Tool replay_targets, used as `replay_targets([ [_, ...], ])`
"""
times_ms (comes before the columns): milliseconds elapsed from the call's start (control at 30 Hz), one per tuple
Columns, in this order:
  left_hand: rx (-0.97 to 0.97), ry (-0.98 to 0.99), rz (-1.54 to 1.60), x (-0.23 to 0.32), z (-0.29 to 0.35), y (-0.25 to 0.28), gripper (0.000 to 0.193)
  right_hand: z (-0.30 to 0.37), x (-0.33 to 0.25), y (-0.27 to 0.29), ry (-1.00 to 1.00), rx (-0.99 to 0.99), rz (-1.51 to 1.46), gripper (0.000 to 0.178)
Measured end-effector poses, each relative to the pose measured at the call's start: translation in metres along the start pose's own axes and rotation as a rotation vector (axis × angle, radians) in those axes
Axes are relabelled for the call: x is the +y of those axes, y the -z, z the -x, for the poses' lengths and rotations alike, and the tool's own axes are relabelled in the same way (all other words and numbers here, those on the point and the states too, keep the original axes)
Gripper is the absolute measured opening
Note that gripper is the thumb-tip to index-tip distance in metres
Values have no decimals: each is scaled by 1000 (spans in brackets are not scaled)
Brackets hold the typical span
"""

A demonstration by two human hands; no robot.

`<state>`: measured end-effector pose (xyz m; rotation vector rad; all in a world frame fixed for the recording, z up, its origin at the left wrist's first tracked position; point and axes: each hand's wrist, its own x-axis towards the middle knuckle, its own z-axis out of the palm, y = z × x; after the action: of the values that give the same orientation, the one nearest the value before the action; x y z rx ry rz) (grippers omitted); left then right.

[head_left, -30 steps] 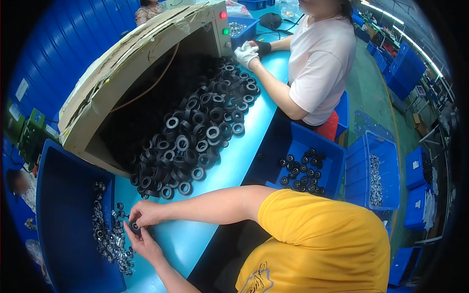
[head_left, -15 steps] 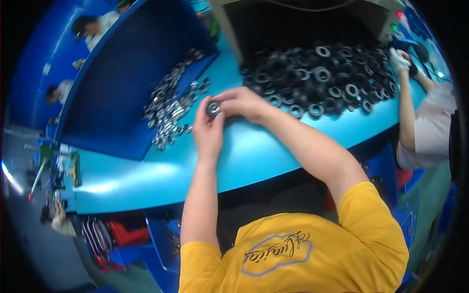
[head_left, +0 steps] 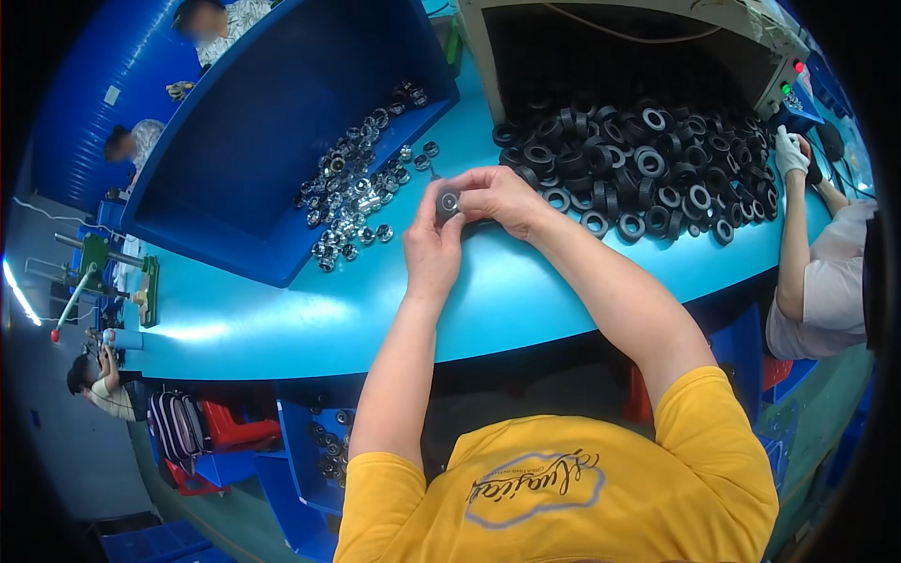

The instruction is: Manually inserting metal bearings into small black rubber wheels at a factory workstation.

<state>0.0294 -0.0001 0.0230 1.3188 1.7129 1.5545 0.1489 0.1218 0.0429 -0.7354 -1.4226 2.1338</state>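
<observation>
Both of my hands meet over the blue table (head_left: pixel 375 319), between two heaps of parts. Pinched in their fingers is a small toy wheel (head_left: pixel 450 201), a black tyre around a shiny silver hub. My left hand (head_left: pixel 432 246) grips it from the left and below. From the right, the bent fingers of my right hand (head_left: pixel 507 202) press on it too, hiding part of its rim. Loose chrome wheel hubs (head_left: pixel 352 192) lie just left of the hands, spilling from a tipped blue bin (head_left: pixel 235 141). To the right is a large pile of black tyres (head_left: pixel 648 164).
A grey machine housing (head_left: pixel 483 56) stands behind the tyres. At the right, a co-worker's gloved hand (head_left: pixel 790 152) is by a small blue box. A green hand press (head_left: pixel 94 258) sits at the table's left end. Below the edge, a blue crate (head_left: pixel 296 450) holds several wheels.
The view has shifted, so the scene sits further right and lower. Both hands still hold the wheel, which appears slightly farther from me against the heaps.
</observation>
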Motion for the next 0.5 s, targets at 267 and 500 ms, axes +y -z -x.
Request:
replay_targets([
  [267,22,-21,-142,2,6,0,53,6,-2,-4,-5,-11,28,32],
  [500,-11,-203,-263,17,0,-4,39,-2,11,0,202,124,508,28],
])
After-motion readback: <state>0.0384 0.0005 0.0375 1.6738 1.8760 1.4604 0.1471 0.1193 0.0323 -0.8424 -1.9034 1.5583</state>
